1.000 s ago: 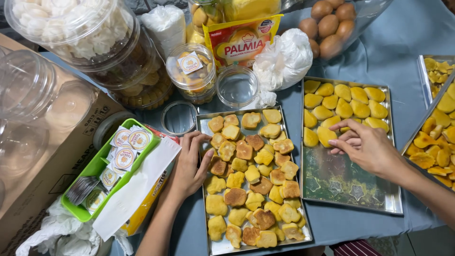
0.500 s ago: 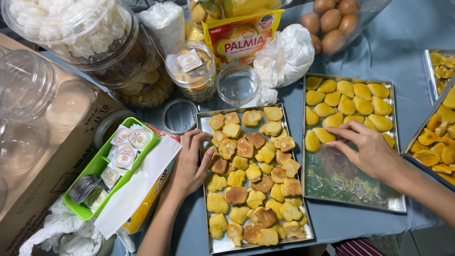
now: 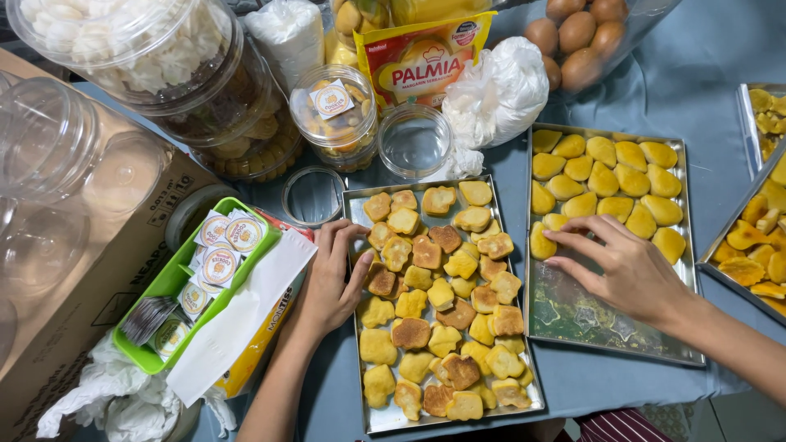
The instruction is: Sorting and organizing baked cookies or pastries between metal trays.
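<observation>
A metal tray (image 3: 370,419) full of browned, flat cookies (image 3: 434,311) lies in front of me. My left hand (image 3: 332,278) rests on its left rim, fingertips touching cookies near the top left corner. To the right lies a second metal tray (image 3: 606,331), whose far half holds yellow oval cookies (image 3: 606,180) and whose near half is bare. My right hand (image 3: 622,266) hovers over that tray, fingers spread, fingertips at the lowest yellow cookies (image 3: 542,241). I cannot see anything held in either hand.
Left of the trays are a green basket (image 3: 168,282) of round stickers, a cardboard box (image 3: 98,278) and clear plastic jars (image 3: 139,65). Behind are an open empty jar (image 3: 415,141), its lid (image 3: 313,196), a margarine packet (image 3: 426,61), eggs (image 3: 577,37) and white bags. More cookie trays (image 3: 757,237) lie at the right edge.
My right hand has slid left and slightly down along the yellow cookies' lower row. My left hand stays at the browned tray's rim. The view has shifted a little.
</observation>
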